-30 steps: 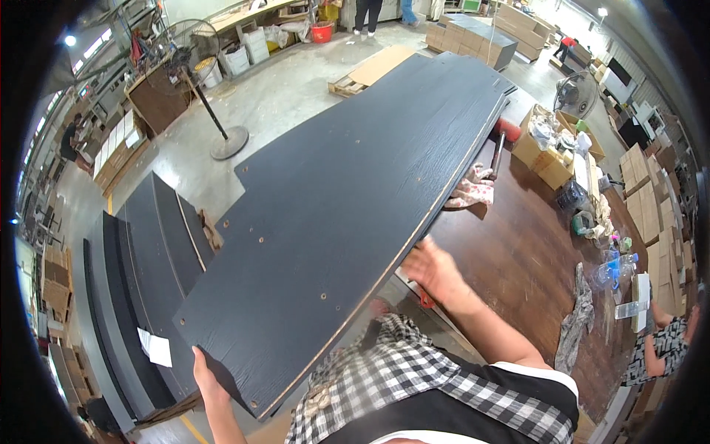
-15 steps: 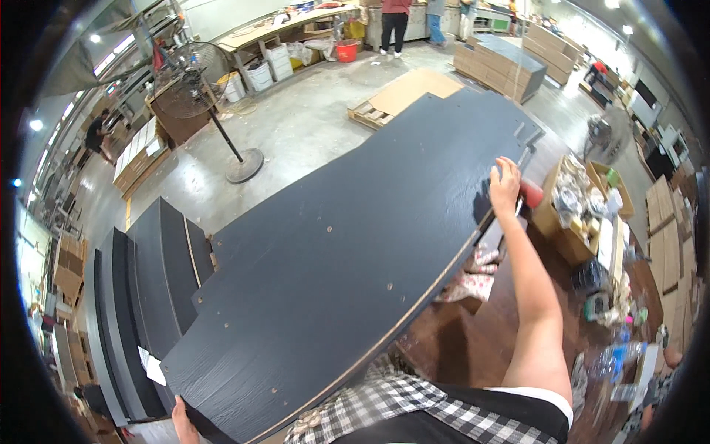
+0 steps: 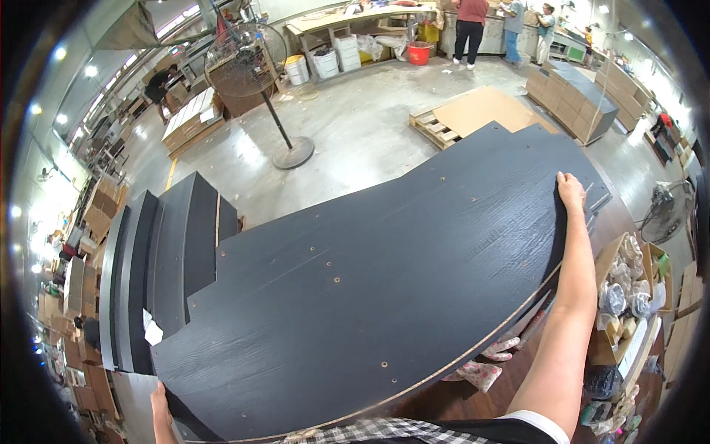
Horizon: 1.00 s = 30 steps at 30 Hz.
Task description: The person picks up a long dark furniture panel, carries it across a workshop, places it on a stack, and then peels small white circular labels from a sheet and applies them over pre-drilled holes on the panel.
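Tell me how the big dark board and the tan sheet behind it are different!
The dark board is nearly black; the tan sheet is light brown. The left hand and right hand are on the dark board; the tan sheet lies on a pallet. Both are flat.

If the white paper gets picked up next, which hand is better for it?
Probably the left: the left hand is at the board's left end, near the paper. The right hand is far across, near the other end.

Bright overhead lamps (image 3: 91,71); glare on floor (image 3: 245,146), soft sheen on dark panel (image 3: 384,266). Bench (image 3: 447,398) shadowed along panel's edge. Fisheye curves outskirts, corners black.
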{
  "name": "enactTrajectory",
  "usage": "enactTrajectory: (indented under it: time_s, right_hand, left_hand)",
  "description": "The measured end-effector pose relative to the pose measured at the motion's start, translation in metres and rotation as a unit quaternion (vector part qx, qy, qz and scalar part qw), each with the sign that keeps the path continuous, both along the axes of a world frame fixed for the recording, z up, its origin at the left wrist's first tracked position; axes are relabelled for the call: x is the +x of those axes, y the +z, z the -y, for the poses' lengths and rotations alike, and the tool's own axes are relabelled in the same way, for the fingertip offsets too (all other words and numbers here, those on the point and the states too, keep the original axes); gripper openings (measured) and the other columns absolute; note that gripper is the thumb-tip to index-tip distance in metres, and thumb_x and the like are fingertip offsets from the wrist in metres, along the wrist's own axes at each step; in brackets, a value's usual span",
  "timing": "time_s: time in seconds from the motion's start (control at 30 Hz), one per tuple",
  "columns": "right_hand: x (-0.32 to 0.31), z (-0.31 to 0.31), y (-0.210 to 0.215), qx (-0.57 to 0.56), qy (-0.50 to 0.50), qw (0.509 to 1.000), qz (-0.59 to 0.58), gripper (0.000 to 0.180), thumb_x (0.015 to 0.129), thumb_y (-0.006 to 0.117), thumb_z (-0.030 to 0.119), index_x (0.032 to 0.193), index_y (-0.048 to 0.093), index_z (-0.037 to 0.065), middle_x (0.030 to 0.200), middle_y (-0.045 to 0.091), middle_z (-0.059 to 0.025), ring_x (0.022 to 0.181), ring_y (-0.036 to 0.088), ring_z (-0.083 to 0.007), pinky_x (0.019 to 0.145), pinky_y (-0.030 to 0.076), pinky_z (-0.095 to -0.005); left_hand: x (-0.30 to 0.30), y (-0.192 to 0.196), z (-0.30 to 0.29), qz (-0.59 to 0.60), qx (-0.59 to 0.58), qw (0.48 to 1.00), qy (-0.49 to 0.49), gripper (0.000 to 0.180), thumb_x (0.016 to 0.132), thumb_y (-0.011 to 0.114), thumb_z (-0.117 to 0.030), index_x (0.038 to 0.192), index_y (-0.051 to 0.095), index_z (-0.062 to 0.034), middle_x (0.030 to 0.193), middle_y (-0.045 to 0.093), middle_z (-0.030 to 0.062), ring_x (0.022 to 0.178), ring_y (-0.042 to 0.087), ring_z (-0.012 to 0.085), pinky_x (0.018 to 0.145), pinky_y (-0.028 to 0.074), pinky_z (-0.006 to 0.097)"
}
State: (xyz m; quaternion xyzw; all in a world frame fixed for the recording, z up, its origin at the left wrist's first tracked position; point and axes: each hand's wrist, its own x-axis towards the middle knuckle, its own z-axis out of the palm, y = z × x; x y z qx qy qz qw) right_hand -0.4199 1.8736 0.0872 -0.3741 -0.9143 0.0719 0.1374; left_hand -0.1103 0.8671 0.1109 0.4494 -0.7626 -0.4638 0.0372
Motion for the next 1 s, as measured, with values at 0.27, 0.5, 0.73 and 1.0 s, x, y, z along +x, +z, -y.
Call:
enactTrajectory:
  time_s: [0.27, 0.5, 0.73, 1.0]
  right_hand:
    - [0.023, 0.011, 0.01, -0.012, 0.002, 1.0, 0.017, 0.049, 0.086, 0.044, 0.046, 0.107, 0.059, 0.004, 0.108, 0.06, -0.0178, 0.107, 0.053, -0.0332, 0.09, 0.04, -0.04]
    - [0.041, 0.031, 0.021, -0.058, 0.039, 0.994, 0.085, 0.071, 0.082, 0.041, 0.061, 0.106, 0.059, -0.003, 0.107, 0.058, -0.0254, 0.106, 0.053, -0.0372, 0.091, 0.04, -0.0409]
    - [0.06, -0.023, -0.006, -0.103, 0.029, 0.994, 0.032, 0.087, 0.08, 0.034, 0.069, 0.107, 0.057, -0.01, 0.109, 0.055, -0.0305, 0.112, 0.049, -0.0385, 0.095, 0.036, -0.0384]
    - [0.102, -0.04, -0.022, -0.378, 0.009, 0.926, -0.016, 0.078, 0.087, 0.036, 0.06, 0.128, 0.04, -0.006, 0.125, 0.05, -0.0164, 0.115, 0.047, -0.0256, 0.095, 0.036, -0.0332]
  left_hand:
    - [-0.002, -0.028, 0.04, 0.009, -0.012, 1.0, -0.011, 0.061, 0.093, 0.036, -0.047, 0.126, 0.044, 0.004, 0.124, 0.05, 0.0127, 0.112, 0.047, 0.0239, 0.097, 0.034, 0.034]
    - [0.011, -0.039, 0.124, 0.047, -0.072, 0.996, 0.03, 0.075, 0.089, 0.035, -0.057, 0.127, 0.041, 0.0073, 0.125, 0.05, 0.016, 0.114, 0.047, 0.026, 0.097, 0.033, 0.033]
    - [-0.029, -0.032, 0.088, 0.024, -0.046, 0.999, 0.002, 0.087, 0.083, 0.033, -0.067, 0.126, 0.043, 0.008, 0.124, 0.05, 0.0186, 0.114, 0.047, 0.0292, 0.097, 0.034, 0.036]
    - [-0.029, -0.061, 0.155, 0.027, -0.096, 0.991, 0.09, 0.081, 0.087, 0.03, -0.063, 0.124, 0.044, 0.009, 0.123, 0.051, 0.0178, 0.114, 0.047, 0.0279, 0.097, 0.034, 0.035]
